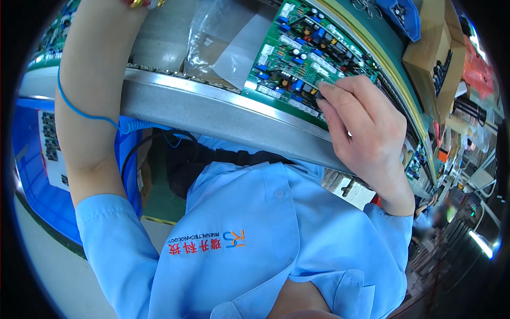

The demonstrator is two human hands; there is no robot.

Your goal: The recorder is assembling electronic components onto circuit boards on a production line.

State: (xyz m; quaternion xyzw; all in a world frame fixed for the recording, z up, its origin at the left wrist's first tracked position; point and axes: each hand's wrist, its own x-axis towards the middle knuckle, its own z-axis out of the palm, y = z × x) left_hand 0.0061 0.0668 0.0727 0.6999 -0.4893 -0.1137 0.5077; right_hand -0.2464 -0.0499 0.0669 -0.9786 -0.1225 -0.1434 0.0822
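A green circuit board (pixel 287 48) crowded with blue, white and black components lies along the metal rail in front of me. My right hand (pixel 366 117) reaches over the board's near right part. Its thumb and forefinger are pinched together at the components; whatever sits between the fingertips is too small and covered to name. My left forearm (pixel 90 90) stretches across the rail and out past the upper edge, so the left hand itself is out of sight. A beaded bracelet (pixel 142 3) shows at that wrist.
Left of the board lies a clear plastic bag (pixel 204 40). The metal rail (pixel 223 109) runs between my body and the board. A blue cord (pixel 87 111) loops around my left arm. At right are a blue parts bin (pixel 409 26) and a cardboard box (pixel 425 48); a blue crate (pixel 26 143) sits low left.
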